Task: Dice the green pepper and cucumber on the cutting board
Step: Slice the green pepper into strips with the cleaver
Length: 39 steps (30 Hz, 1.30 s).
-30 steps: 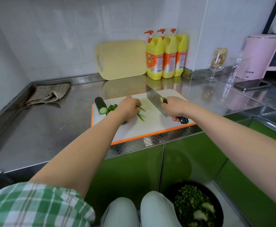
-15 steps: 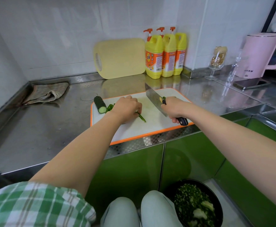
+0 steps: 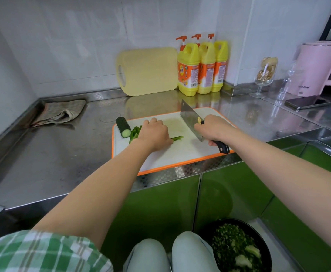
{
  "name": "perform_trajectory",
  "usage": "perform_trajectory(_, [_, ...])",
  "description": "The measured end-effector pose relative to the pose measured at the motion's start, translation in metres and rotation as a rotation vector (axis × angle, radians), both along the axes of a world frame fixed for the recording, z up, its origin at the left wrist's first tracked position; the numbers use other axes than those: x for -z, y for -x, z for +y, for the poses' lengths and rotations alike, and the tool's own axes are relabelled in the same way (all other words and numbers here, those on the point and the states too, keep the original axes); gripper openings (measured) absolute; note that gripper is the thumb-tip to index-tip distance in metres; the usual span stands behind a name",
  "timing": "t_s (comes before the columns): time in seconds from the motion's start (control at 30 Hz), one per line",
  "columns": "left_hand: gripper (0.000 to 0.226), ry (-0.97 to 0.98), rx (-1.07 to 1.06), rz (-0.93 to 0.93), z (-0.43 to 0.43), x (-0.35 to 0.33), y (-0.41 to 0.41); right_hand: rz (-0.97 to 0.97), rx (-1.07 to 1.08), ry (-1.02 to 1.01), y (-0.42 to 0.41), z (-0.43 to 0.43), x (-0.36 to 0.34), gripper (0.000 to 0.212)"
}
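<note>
Since a second ago the thin green pepper strips (image 3: 177, 138) that fanned out beside my left grip (image 3: 154, 134) have been gathered under it. Only one tip now pokes out, near the middle of the white plastic cutting board with the orange rim (image 3: 180, 154). My left grip lies curled over the bundle, knuckles up, pressing it to the board; I cannot tell whether the fingertips are tucked back. My right grip (image 3: 213, 129) is wrapped round the black handle of the broad steel cleaver (image 3: 190, 118), whose blade is tilted over the board's right half, near that tip.

To dice well, I judge the strips should stay bunched and square to the blade. My knuckles should guide the flat of the steel and creep back after each short cut.

A dark green cucumber stub (image 3: 123, 126) lies at the board's far left corner, cut face towards me, with more pepper pieces (image 3: 134, 133) just beside it. It is well apart from the cleaver.

Beyond the board's far edge, on the steel counter (image 3: 52, 163), a pale yellow spare board (image 3: 147, 71) leans against the wall beside three yellow detergent bottles (image 3: 201, 67).
</note>
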<state>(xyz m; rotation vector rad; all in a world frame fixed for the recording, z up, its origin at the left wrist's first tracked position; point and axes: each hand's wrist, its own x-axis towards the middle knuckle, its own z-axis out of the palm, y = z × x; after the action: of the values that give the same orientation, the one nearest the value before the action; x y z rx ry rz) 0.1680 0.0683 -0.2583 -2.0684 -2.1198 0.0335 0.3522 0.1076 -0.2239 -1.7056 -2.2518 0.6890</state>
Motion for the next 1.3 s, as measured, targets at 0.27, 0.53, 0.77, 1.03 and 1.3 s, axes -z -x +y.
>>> perform_trajectory(0.27, [0.019, -0.258, 0.055, -0.134, -0.014, 0.006, 0.003, -0.001, -0.058, -0.056, 0.014, -0.009, 0.003, 0.015])
perform_trajectory(0.53, [0.016, -0.363, 0.002, -0.229, -0.017, 0.020, -0.001, -0.087, -0.144, -0.043, 0.016, -0.020, -0.012, 0.022])
perform_trajectory(0.77, [0.019, -0.456, -0.014, -0.251, -0.023, 0.032, 0.000, -0.095, -0.176, -0.043, 0.022, -0.030, -0.016, 0.015])
perform_trajectory(1.03, [0.017, -0.457, 0.008, -0.267, -0.024, 0.032, 0.002, -0.054, -0.177, 0.045, 0.020, -0.019, -0.010, 0.012])
perform_trajectory(1.3, [0.017, -0.436, -0.011, -0.261, -0.023, 0.028, -0.001, 0.007, 0.020, 0.000, -0.017, 0.009, -0.004, 0.013])
